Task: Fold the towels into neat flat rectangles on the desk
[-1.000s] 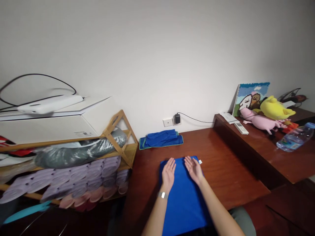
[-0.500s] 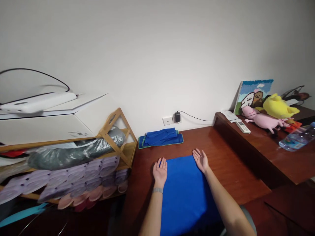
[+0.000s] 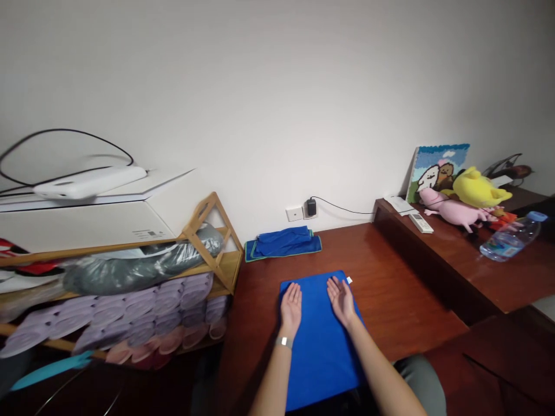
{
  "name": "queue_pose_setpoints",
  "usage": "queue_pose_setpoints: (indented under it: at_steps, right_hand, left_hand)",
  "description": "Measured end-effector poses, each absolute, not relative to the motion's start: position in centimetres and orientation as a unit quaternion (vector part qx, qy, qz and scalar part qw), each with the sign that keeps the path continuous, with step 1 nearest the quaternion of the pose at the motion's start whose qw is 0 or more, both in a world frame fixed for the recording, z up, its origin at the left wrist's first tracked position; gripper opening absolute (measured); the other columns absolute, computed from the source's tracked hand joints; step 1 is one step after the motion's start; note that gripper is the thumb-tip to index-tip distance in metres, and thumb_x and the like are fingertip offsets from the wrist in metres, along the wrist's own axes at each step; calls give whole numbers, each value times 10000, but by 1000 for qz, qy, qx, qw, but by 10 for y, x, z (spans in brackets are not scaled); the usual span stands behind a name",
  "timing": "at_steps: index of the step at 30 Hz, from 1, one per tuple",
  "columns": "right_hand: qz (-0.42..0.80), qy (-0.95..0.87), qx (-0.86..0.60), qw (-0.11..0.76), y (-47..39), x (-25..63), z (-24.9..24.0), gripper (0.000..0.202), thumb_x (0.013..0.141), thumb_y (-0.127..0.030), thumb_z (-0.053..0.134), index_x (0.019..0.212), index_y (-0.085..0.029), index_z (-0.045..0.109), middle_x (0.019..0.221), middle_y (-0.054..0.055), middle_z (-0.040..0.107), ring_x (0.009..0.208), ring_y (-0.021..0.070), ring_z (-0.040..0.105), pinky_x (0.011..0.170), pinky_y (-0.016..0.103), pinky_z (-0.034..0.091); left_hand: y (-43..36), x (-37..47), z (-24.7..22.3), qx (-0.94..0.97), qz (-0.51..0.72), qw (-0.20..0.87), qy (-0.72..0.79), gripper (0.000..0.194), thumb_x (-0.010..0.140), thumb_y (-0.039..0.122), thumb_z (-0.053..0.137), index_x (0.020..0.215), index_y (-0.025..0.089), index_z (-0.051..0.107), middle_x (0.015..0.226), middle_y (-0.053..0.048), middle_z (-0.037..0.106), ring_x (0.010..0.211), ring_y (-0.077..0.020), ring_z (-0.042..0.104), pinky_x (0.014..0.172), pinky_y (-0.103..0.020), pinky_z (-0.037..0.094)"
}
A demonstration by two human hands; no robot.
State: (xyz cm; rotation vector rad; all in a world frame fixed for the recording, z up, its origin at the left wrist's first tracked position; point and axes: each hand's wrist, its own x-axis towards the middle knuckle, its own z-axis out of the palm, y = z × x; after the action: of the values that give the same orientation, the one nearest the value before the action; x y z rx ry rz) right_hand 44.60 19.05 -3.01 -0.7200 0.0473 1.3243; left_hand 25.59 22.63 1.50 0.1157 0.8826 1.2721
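Note:
A blue cloth (image 3: pixel 318 341) lies flat on the reddish-brown wooden desk (image 3: pixel 390 289), with a small white tag at its far right corner. Over its left side is my left hand (image 3: pixel 291 309), palm turned up and fingers stretched out, a grey band on the wrist. My right hand (image 3: pixel 341 299) is above the far right part of the cloth, palm up too, its fingers extended. Neither hand holds anything. Whether they touch the cloth I cannot tell. Farther back, folded blue cloths (image 3: pixel 282 242) with green edging lie against the wall.
To the left stands a wooden rack (image 3: pixel 217 254) with lilac and pink slippers (image 3: pixel 151 306) and a white box (image 3: pixel 87 222) on top. On the raised right section are a remote control (image 3: pixel 420 223), plush toys (image 3: pixel 477 188) and a plastic bottle (image 3: pixel 515 237). A black plug (image 3: pixel 311 207) sits in the wall socket.
Both hands have moved inward over the cloth, closer together. The cloth's far corners and white tag now show. The view has shifted slightly.

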Motion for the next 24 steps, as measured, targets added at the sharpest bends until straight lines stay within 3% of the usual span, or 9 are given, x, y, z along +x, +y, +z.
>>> queue_pose_setpoints:
  at_steps: [6, 11, 15, 19, 24]
  right_hand:
    - [548, 43, -350, 758, 184, 497, 2, 278, 1040, -388, 558, 1138, -244, 774, 1241, 70, 843, 1363, 185, 716, 1136, 385, 610]
    - [606, -18, -287, 741, 164, 425, -10, 329, 1017, -451, 614, 1213, -252, 787, 1360, 88, 812, 1429, 228, 675, 1174, 436, 592]
    - [626, -17, -300, 719, 145, 396, -31, 309, 998, -463, 642, 1191, -269, 785, 1310, 84, 826, 1419, 234, 683, 1163, 460, 602]
    - [572, 16, -333, 749, 135, 447, -29, 287, 975, -448, 658, 1143, -251, 781, 1284, 90, 827, 1380, 218, 707, 1158, 413, 600]
    - [528, 27, -356, 771, 126, 494, -11, 277, 971, -435, 619, 1123, -264, 776, 1289, 60, 830, 1396, 192, 691, 1179, 411, 583]
  left_hand:
    - [241, 220, 37, 64, 627, 663, 404, 467, 1017, 278, 496, 1425, 245, 720, 1665, -137, 608, 1625, -219, 468, 1347, -396, 391]
    - [193, 268, 24, 105, 585, 723, 352, 401, 1008, 308, 531, 1286, 194, 797, 1531, -179, 719, 1540, -281, 586, 1332, -464, 436]
    - [162, 282, 7, 89, 558, 734, 376, 372, 1000, 261, 526, 1225, 164, 805, 1558, -210, 687, 1558, -290, 565, 1338, -435, 424]
    - [168, 249, 8, 89, 589, 696, 401, 334, 993, 250, 572, 1244, 179, 781, 1612, -195, 642, 1589, -252, 524, 1347, -390, 397]
    - [175, 224, 17, 104, 611, 669, 410, 340, 984, 235, 558, 1228, 214, 794, 1594, -155, 673, 1618, -241, 482, 1374, -426, 350]
